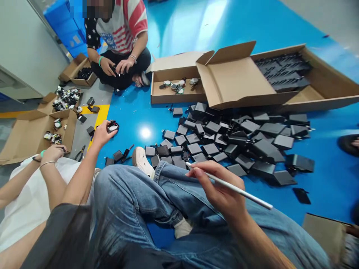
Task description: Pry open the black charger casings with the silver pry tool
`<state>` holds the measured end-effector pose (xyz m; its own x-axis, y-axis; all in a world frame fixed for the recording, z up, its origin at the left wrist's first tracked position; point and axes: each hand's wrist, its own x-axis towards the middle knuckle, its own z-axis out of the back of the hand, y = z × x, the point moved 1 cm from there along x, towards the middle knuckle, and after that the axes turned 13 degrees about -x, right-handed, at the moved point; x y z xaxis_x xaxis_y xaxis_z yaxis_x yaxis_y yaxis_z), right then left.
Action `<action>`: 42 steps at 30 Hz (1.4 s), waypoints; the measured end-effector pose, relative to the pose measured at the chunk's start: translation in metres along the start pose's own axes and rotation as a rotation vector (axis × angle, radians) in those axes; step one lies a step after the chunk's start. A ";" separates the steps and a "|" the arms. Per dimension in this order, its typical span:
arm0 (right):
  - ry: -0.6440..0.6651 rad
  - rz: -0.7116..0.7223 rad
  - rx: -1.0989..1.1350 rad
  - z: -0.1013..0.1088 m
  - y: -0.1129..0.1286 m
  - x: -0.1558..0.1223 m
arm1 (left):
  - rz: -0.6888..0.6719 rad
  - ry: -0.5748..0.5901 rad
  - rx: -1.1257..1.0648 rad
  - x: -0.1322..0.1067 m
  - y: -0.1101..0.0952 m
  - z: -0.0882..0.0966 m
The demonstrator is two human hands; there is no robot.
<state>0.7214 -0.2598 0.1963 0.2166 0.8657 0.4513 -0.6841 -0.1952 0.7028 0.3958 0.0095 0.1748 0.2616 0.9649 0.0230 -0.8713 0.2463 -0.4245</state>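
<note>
My left hand (103, 133) reaches out to the left above the floor, its fingers closed on a small black plastic housing (113, 126) with something white showing inside. My right hand (221, 183) is above my lap, pinching a slim white pen-like rod (241, 191) near its left end. The rod slants down to the right. Beyond my right hand, a wide pile of dark grey box-shaped units (213, 127) is spread on the blue floor. A few black pieces (117, 155) lie below my left hand.
Open cardboard boxes (179, 99) stand behind the pile, one packed with dark units (283, 71). A co-worker (117, 45) sits across, handling something small. Another person's hand (54, 152) is at my left, near a box (63, 130) of parts. Pliers (80, 153) lie on the floor.
</note>
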 end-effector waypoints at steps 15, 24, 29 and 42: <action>0.224 0.189 -0.269 -0.029 -0.017 0.006 | 0.023 -0.098 0.132 0.070 0.081 -0.113; 0.216 0.202 -0.308 -0.029 -0.018 0.004 | -0.551 0.456 0.087 0.112 -0.084 -0.185; 0.203 0.199 -0.274 -0.031 -0.023 -0.002 | -0.673 0.645 0.152 0.101 -0.148 -0.243; 0.067 -0.133 -0.229 -0.022 -0.049 0.011 | -0.812 0.515 0.138 0.023 -0.194 -0.091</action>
<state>0.7422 -0.2309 0.1548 0.2739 0.9070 0.3200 -0.7940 0.0254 0.6074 0.6082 -0.0243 0.1756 0.9258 0.3466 -0.1508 -0.3779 0.8596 -0.3439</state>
